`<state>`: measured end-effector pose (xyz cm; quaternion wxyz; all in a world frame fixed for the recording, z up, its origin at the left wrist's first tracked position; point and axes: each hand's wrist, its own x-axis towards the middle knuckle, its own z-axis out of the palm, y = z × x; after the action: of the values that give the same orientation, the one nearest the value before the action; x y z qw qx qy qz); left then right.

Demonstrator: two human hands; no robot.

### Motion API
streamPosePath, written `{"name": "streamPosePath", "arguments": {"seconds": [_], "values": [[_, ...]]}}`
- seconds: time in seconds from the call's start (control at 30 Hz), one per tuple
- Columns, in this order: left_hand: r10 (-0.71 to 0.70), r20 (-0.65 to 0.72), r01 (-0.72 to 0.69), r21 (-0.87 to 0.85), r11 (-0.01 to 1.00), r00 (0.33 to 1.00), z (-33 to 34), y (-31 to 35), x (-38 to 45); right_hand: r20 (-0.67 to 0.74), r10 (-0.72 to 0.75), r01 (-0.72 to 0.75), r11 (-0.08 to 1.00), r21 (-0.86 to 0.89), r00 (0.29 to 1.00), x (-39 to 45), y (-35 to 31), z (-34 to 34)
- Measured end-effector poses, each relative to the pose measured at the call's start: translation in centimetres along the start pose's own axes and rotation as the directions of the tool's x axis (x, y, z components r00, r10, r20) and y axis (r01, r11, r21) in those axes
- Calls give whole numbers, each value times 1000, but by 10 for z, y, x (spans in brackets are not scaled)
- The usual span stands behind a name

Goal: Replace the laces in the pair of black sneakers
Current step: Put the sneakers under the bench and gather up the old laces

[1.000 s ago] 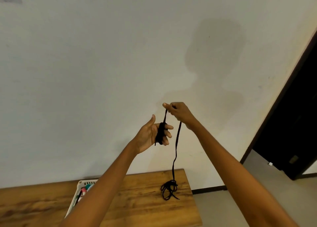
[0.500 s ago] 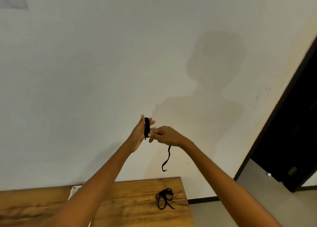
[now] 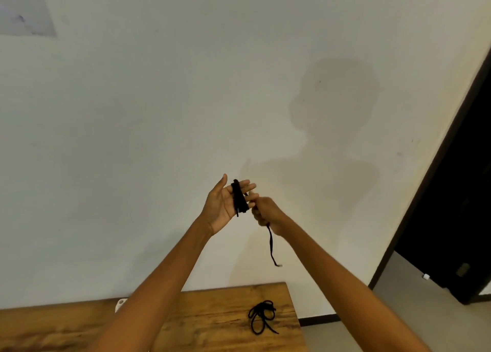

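Both hands are raised in front of the wall. My left hand (image 3: 225, 202) is held flat with straight fingers, and a black shoelace (image 3: 239, 198) is wound in several turns round those fingers. Right beside it, my right hand (image 3: 265, 213) grips the free part of the same lace; a short tail hangs below the fist to a white tip. A second black shoelace (image 3: 261, 315) lies coiled on the wooden table (image 3: 212, 317) near its right edge. The sneakers are not in view.
A white basket corner (image 3: 120, 304) peeks from behind my left forearm on the table. To the right is a dark doorway (image 3: 457, 205) with a black frame, and grey floor lies beside the table's right end.
More lace has been wound onto my left fingers and the hanging tail has grown much shorter. My right hand dropped from above to beside the left fingertips. The camera tilted upward.
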<state>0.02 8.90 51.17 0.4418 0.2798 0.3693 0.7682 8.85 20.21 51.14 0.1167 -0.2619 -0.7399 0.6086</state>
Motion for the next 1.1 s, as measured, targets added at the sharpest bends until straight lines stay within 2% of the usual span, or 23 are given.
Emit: {"name": "streamPosePath", "arguments": {"seconds": [0.1,0.2,0.27,0.33,0.43,0.57,0.7,0.8,0.87,0.93,1.0,1.1], "values": [[53,-163,-59,-35,998,985,-10,-6,12,78,58,-45,986,-161,995,-8,12,6],[64,-254,-36,115,993,965,-17,-11,18,178,32,33,936,-350,983,-15,10,5],[30,-237,47,310,949,971,-20,-14,17,208,-25,116,892,-437,978,-18,0,2],[-37,-163,114,497,860,986,-20,-16,13,224,-104,204,850,-486,969,-17,-15,-2],[-156,-27,139,621,771,987,-13,-13,3,207,-169,251,836,-488,964,-13,-36,-13],[-287,82,191,573,797,954,-10,1,-8,190,-135,203,890,-408,972,-6,-48,-26],[-227,150,151,402,903,962,-6,15,-12,132,-110,127,983,-131,985,-1,-22,-20],[-135,149,106,190,976,980,-6,10,-8,91,-73,78,996,-51,993,-3,1,-1],[-35,28,35,31,999,999,-11,0,-3,99,-30,43,991,-128,995,-8,12,11],[38,-116,-42,-34,999,993,-20,-9,3,157,-17,61,957,-283,987,-12,17,20],[52,-207,-43,49,998,977,-28,-15,6,208,-35,126,890,-438,977,-12,18,24],[-13,-256,78,244,967,967,-33,-18,1,212,-189,278,781,-560,959,-10,13,18]]}}
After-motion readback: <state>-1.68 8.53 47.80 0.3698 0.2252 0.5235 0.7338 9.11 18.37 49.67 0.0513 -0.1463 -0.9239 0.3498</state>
